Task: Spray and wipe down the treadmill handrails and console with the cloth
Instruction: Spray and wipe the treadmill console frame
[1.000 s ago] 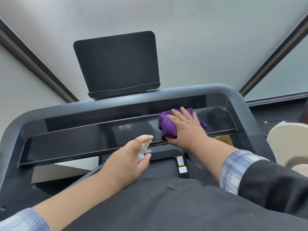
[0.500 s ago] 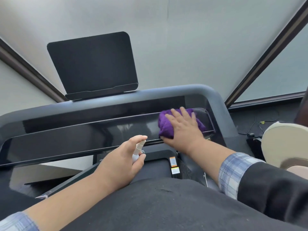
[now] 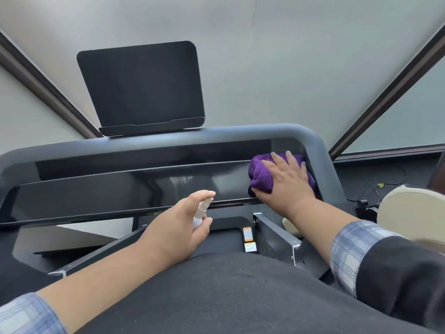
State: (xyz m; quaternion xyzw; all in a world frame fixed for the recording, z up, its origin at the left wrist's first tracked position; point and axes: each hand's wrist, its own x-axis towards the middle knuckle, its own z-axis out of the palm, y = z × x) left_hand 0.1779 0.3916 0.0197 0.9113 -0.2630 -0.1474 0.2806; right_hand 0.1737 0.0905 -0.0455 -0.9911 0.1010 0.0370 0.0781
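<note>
The treadmill's glossy black console (image 3: 125, 189) stretches across the middle of the view, framed by a grey handrail bar (image 3: 216, 138). My right hand (image 3: 286, 182) lies flat with spread fingers on a bunched purple cloth (image 3: 261, 175), pressing it against the console's right end. My left hand (image 3: 178, 227) grips a small white spray bottle (image 3: 201, 213) just below the console's lower edge, index finger resting on top of the nozzle.
A black tablet holder (image 3: 142, 90) rises behind the handrail bar. The treadmill deck with warning stickers (image 3: 248, 239) lies below the console. A beige rounded object (image 3: 414, 213) and cables (image 3: 370, 189) sit on the floor at right. Frosted window panels fill the background.
My right hand has slid the purple cloth rightward along the console to its right end. The left hand with the spray bottle has kept its place below the console.
</note>
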